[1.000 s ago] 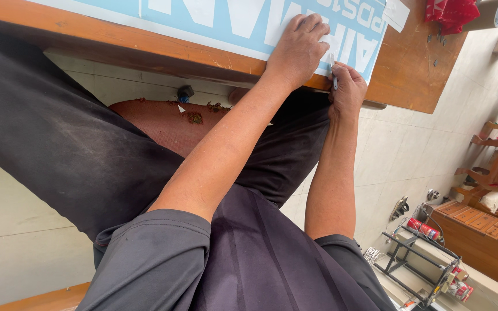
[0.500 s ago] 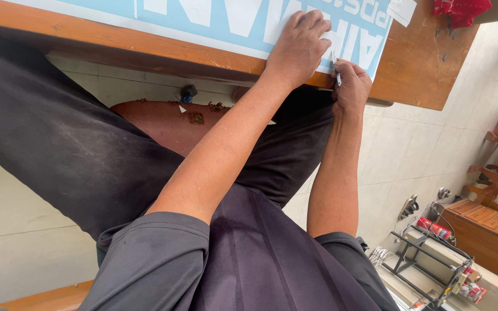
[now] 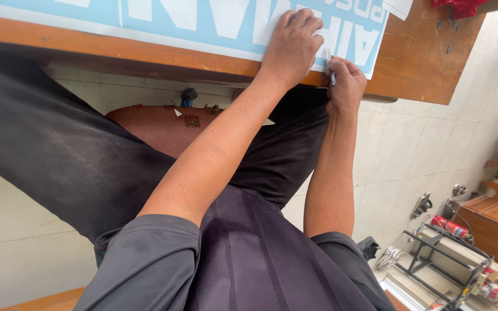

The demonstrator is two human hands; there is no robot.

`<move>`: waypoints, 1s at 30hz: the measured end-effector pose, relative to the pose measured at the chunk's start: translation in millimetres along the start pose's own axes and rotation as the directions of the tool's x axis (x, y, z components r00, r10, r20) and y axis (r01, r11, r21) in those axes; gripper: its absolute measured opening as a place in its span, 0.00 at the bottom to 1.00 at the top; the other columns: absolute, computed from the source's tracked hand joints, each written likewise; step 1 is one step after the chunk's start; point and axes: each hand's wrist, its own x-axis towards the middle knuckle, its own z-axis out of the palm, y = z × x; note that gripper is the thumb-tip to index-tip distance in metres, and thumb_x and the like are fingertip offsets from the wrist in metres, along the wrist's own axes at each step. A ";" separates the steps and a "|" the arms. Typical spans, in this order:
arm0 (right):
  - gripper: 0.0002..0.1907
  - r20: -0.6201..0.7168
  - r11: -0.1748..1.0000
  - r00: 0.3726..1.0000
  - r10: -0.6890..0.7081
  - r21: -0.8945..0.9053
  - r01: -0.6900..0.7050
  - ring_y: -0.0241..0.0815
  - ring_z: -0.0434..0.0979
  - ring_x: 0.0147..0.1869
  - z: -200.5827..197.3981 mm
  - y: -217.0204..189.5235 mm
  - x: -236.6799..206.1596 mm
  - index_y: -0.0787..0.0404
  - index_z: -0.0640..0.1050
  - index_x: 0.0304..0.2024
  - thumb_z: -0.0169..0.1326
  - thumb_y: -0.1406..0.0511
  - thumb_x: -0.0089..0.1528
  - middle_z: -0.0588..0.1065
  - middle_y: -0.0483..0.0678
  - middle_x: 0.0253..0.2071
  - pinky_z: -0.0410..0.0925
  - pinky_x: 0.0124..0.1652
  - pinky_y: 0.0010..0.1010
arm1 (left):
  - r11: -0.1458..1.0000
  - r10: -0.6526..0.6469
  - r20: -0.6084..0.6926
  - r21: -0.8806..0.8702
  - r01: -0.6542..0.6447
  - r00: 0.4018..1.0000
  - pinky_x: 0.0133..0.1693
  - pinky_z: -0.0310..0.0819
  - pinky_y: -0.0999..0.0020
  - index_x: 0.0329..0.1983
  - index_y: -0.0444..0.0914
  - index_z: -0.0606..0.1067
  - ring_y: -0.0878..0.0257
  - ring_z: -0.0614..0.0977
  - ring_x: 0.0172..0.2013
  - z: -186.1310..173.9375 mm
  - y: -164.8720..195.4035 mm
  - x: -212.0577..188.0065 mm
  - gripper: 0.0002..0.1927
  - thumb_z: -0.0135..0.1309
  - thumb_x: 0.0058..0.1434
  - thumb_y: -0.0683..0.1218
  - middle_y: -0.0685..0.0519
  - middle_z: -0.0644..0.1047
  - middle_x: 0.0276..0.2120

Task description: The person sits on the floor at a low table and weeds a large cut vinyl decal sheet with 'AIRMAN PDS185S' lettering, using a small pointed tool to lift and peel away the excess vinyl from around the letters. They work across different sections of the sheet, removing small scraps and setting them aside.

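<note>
A big blue sheet with white letters (image 3: 214,20) lay flat on the brown wooden worktop (image 3: 416,69). The left hand (image 3: 292,43) pressed down on the sheet, its grip spread out flat with nothing held. Just beside it, the right hand (image 3: 346,86) sat at the sheet's near edge, its grip closed tight around a thin cutting tool (image 3: 330,66) whose tip touched the sheet. Farther right, a red cloth (image 3: 462,7) rested on the worktop.
</note>
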 end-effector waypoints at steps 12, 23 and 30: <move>0.06 -0.032 0.991 0.995 -0.091 0.094 0.094 0.32 0.73 0.31 -12.7 7.5 6.1 0.72 0.83 0.36 0.58 0.73 0.58 0.78 0.45 0.27 0.67 0.34 0.22 | 0.989 0.061 -0.004 -0.137 -0.061 0.998 0.59 0.64 0.57 0.37 0.40 0.83 0.59 0.74 0.52 7.9 9.7 17.1 0.04 0.59 0.61 0.40 0.57 0.78 0.41; 0.07 -0.004 0.994 0.995 -0.101 0.043 0.101 0.30 0.73 0.31 -15.8 -1.0 1.1 0.70 0.84 0.37 0.59 0.71 0.59 0.78 0.44 0.28 0.68 0.35 0.21 | 0.994 0.109 0.001 -0.002 -0.109 0.994 0.60 0.63 0.58 0.41 0.44 0.84 0.61 0.72 0.53 18.1 13.5 13.3 0.04 0.63 0.63 0.44 0.59 0.77 0.44; 0.08 0.009 0.995 0.997 -0.079 0.059 0.078 0.29 0.75 0.32 -19.2 -1.7 1.0 0.69 0.84 0.38 0.60 0.70 0.60 0.79 0.43 0.29 0.70 0.34 0.20 | 0.994 0.107 0.044 -0.025 -0.106 0.993 0.57 0.63 0.56 0.37 0.45 0.85 0.60 0.72 0.53 20.4 19.5 19.8 0.05 0.67 0.58 0.47 0.59 0.77 0.43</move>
